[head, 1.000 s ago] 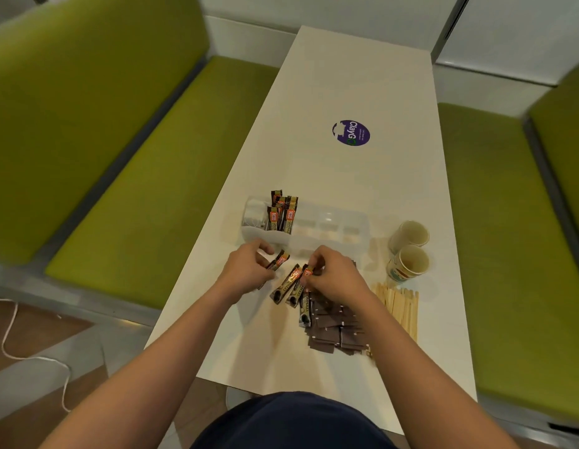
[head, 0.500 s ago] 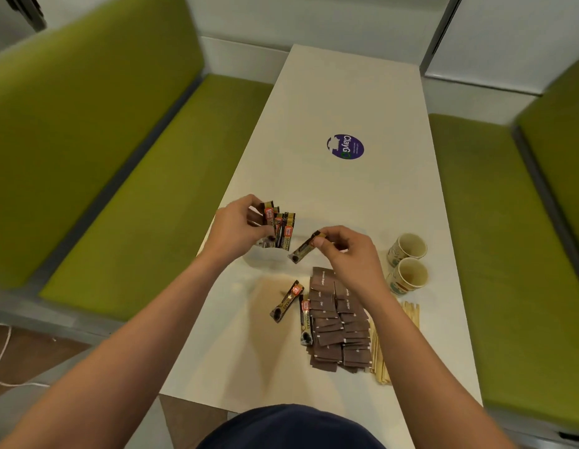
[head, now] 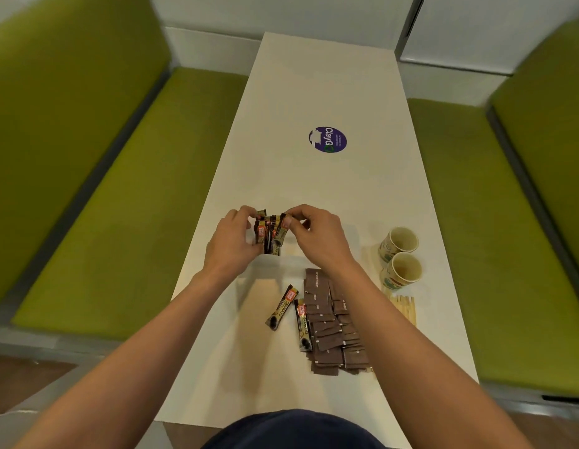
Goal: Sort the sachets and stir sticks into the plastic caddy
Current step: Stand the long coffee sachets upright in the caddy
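Right hand point(head: 317, 236) has brought its pinched coffee stick point(head: 279, 236) to the upright bunch point(head: 261, 233). Left hand point(head: 233, 243) grips that bunch.

You worked under bright, even light from above. The white table point(head: 327, 92) glared; soft tan shadows lay at its near end. The green benches point(head: 97, 189) bowed and blurred toward the edges.

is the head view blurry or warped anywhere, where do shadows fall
Head view: wide-angle bows the green benches; borders smear, centre is sharp enough to read a loose coffee sachet; soft arm shadows lie on the table below the left hand and right hand.
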Action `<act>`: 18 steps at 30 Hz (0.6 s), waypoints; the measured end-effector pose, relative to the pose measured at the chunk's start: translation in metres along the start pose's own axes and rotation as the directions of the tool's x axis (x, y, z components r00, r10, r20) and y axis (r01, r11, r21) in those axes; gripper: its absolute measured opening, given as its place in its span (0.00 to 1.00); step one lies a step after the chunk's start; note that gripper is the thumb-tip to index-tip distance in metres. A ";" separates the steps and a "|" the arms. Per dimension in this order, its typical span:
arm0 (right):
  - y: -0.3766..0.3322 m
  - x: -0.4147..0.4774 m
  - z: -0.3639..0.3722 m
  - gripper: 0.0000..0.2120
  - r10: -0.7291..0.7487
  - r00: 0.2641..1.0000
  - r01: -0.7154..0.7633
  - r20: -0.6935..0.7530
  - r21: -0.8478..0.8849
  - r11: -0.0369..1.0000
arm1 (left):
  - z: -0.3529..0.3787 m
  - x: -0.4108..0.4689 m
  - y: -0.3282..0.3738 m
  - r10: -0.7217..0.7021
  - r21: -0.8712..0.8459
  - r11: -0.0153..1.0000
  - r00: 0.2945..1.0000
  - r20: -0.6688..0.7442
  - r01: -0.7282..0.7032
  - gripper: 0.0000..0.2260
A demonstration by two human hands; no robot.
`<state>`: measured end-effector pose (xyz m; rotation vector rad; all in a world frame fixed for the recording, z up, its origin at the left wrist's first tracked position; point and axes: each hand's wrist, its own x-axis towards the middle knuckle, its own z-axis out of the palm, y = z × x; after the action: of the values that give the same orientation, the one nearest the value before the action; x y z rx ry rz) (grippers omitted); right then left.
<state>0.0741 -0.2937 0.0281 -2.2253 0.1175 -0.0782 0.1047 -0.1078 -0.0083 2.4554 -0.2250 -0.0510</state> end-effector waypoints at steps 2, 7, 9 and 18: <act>0.000 0.003 0.005 0.08 0.006 1.000 -0.005 0.031 -0.030 1.000 | 0.000 0.000 -0.002 0.025 0.036 0.999 1.000 0.011 -0.025 0.23; 0.004 0.008 0.021 0.10 0.025 0.992 -0.005 0.120 -0.165 0.986 | 0.000 -0.002 -0.008 0.027 0.064 0.998 1.000 0.008 -0.027 0.15; 0.006 0.007 0.029 0.10 0.005 0.993 0.024 0.121 -0.235 0.972 | -0.001 -0.004 -0.008 0.038 0.053 0.998 0.999 -0.019 -0.037 0.13; 0.022 -0.005 0.044 0.04 -0.305 0.950 0.264 -0.058 -0.368 0.892 | -0.008 -0.015 -0.012 0.101 0.001 0.995 0.994 -0.047 -0.101 0.18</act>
<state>0.0719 -0.2720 -0.0163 -2.5887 -0.1478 -0.3738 0.0925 -0.0915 -0.0100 2.4372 -0.3285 0.0505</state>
